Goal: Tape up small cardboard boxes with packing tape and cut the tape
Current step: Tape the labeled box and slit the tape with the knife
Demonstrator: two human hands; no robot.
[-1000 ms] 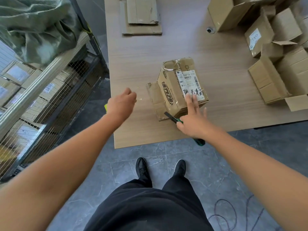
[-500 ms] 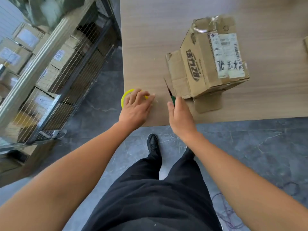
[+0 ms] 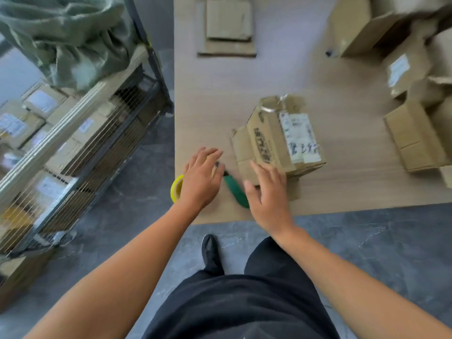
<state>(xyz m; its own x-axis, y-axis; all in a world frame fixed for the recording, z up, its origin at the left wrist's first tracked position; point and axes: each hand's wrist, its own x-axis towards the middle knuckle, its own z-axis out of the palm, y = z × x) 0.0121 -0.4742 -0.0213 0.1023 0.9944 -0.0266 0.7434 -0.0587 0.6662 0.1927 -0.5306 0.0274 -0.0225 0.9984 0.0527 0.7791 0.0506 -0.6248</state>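
We are recording that the right hand (image 3: 266, 192) has let go of the green knife (image 3: 236, 189), which is now lying just left of the small box (image 3: 276, 140). The hand's fingers are spread and empty. Farther left of the box, the left hand (image 3: 200, 177) is hovering over the yellow tape roll (image 3: 176, 188), fingers straight and not gripping. We judge that taping is coming next.

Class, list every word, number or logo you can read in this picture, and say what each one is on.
Nothing is legible; the frame is blurred.
Box side: dark printed logo, unreadable.
White label on that box: print and dark handwriting, unreadable.
Right box label: unreadable.
Shelf box labels: unreadable.
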